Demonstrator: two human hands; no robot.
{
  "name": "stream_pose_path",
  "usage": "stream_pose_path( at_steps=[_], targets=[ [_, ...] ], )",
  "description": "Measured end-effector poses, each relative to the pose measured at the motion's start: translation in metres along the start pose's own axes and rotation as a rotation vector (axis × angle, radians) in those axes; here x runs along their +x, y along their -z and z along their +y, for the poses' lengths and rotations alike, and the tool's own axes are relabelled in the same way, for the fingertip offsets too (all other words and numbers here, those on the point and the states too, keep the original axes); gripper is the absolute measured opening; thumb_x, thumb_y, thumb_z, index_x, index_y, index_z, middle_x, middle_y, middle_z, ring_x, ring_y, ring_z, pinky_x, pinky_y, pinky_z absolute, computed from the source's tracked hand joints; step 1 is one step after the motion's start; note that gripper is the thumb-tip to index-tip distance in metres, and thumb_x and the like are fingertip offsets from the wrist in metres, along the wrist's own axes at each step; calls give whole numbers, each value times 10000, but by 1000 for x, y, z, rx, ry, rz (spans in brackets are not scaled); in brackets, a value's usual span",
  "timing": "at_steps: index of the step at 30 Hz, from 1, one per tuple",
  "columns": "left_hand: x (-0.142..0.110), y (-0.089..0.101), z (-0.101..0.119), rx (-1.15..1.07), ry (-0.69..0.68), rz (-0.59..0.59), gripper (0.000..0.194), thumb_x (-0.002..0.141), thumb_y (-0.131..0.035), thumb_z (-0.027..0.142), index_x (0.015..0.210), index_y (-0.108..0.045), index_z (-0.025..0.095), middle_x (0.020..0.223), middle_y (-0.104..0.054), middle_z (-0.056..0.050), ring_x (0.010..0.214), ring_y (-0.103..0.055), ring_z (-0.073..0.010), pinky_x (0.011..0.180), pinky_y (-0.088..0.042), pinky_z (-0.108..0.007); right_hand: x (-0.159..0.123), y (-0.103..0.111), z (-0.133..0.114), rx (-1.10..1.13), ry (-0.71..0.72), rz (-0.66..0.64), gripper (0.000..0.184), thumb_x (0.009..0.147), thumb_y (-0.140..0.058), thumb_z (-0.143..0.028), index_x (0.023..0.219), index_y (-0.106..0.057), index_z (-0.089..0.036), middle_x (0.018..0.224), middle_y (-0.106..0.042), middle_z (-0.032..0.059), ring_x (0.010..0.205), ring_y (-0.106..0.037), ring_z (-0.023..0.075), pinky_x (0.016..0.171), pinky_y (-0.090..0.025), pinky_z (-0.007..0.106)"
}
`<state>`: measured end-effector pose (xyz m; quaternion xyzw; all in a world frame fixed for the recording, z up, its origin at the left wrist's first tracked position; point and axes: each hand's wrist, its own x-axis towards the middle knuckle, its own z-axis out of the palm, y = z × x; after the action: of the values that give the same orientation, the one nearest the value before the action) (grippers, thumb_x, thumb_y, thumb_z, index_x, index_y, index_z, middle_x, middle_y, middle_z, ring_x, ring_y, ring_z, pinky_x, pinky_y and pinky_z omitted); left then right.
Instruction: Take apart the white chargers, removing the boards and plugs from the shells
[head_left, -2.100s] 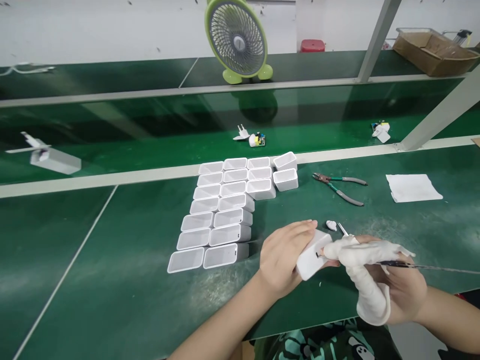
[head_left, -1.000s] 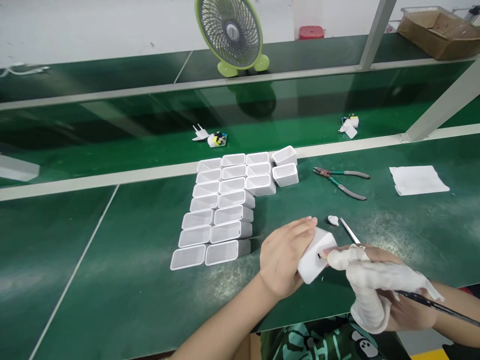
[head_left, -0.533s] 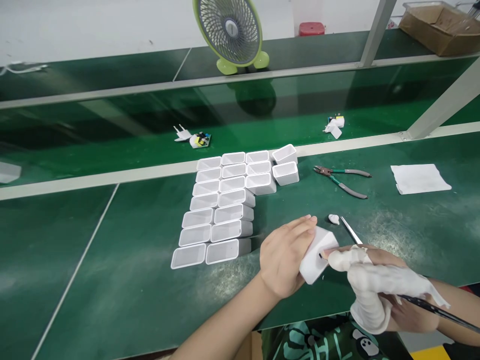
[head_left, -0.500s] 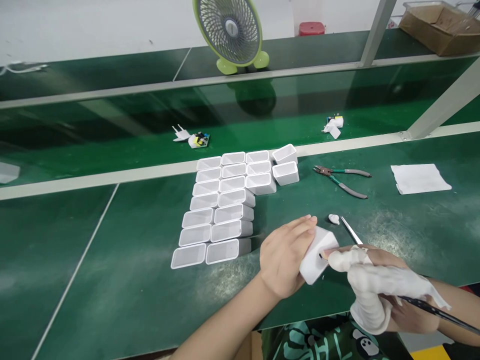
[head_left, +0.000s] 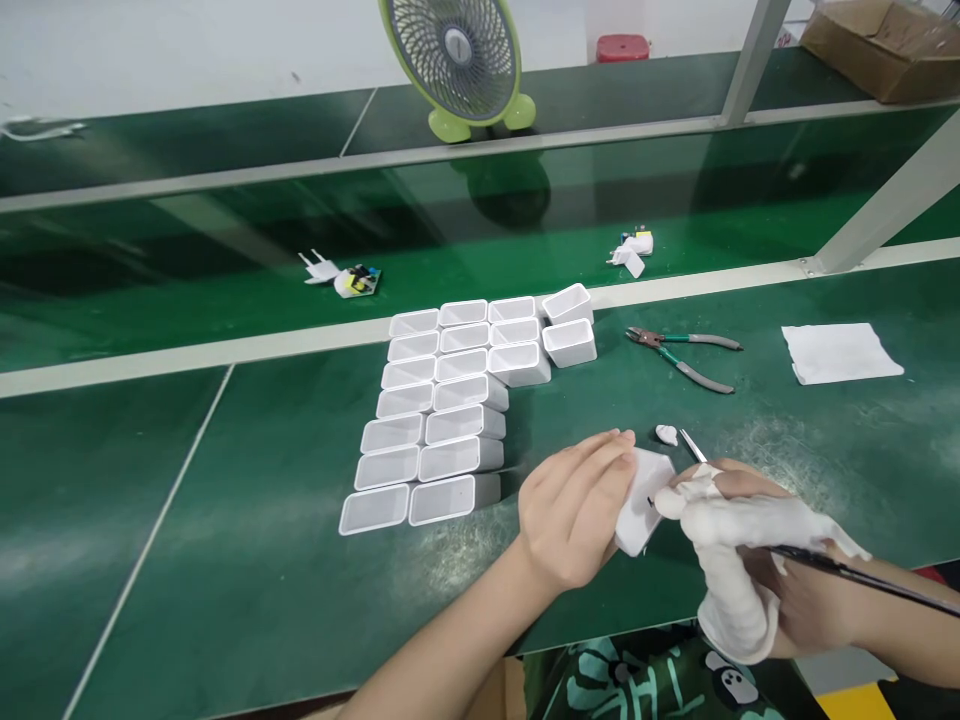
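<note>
White plastic housing (head_left: 639,522) is between my hands, near the bench edge, small dark slot facing right. Left hand (head_left: 574,510) clamped on it from the left, palm down, fingers over the far corner. Right hand (head_left: 799,600), white wrapping (head_left: 739,525) over fingers, comes in from the right; fingers bunched together, wrapped tip right at the slot. Touching or just off, can't tell; what the tips pinch, can't tell either. Black rod or cord (head_left: 870,574) runs back from that hand.

Key relation: slotted face lies directly left of the right fingertips, its longer axis slanting, far end leaning right. Left hand nearer, already in contact.

Versus half a second ago: housing turned, less of its face showing; right hand shifted slightly away from me. Plug with circuit board (head_left: 358,282) and second board (head_left: 634,248) on the green strip slid left; the white box at far left is out of frame.

Rest: rows of open housings (head_left: 517,376) left of my hands, diagonal cutters (head_left: 652,340) beyond, white lump (head_left: 666,435) and silver tip (head_left: 692,446) just past the right fingers.
</note>
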<state>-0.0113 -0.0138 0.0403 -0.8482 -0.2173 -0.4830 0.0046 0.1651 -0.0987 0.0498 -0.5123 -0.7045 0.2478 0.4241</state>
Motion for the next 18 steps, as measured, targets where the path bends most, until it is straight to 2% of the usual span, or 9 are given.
stream_pose_path(
  at_steps=[3, 6, 8, 12, 18],
  targets=[
    [2, 0, 3, 7, -5, -10, 95, 877, -540, 65, 939, -611, 50, 828, -758, -179, 822, -762, -255, 695, -645, -311, 13, 15, -4, 109, 106, -6, 155, 779, -652, -253, 933, -646, -261, 825, -714, 75, 733, -713, 253, 684, -615, 396],
    [3, 1, 5, -10, 4, -30, 105, 891, -528, 85, 940, -616, 56, 846, -761, -177, 824, -762, -247, 701, -640, -306, 25, 23, -10, 198, 110, -91, 100, 788, -662, -244, 885, -661, -268, 736, -690, 40, 638, -682, 226, 644, -604, 383],
    [3, 2, 5, -14, 14, -23, 132, 924, -518, 152, 938, -620, 68, 848, -762, -168, 823, -760, -235, 704, -636, -298, 30, 22, -12, 225, 74, -104, 49, 806, -668, -291, 851, -670, -271, 736, -686, 39, 654, -680, 226, 667, -603, 395],
    [5, 3, 5, -13, 35, -36, 219, 945, -546, 287, 936, -615, 80, 820, -758, -153, 789, -757, -219, 676, -626, -281, 33, 15, -13, 243, 77, -13, 116, 834, -650, -384, 835, -675, -271, 779, -674, 54, 701, -684, 229, 655, -603, 392],
    [7, 5, 4, -16, 69, -94, 201, 905, -614, 299, 936, -607, 101, 815, -756, -127, 758, -752, -219, 658, -622, -289, 36, 14, -13, 223, 49, -28, 164, 806, -671, -429, 783, -641, -269, 747, -634, 49, 692, -663, 236, 605, -588, 378]
  ],
)
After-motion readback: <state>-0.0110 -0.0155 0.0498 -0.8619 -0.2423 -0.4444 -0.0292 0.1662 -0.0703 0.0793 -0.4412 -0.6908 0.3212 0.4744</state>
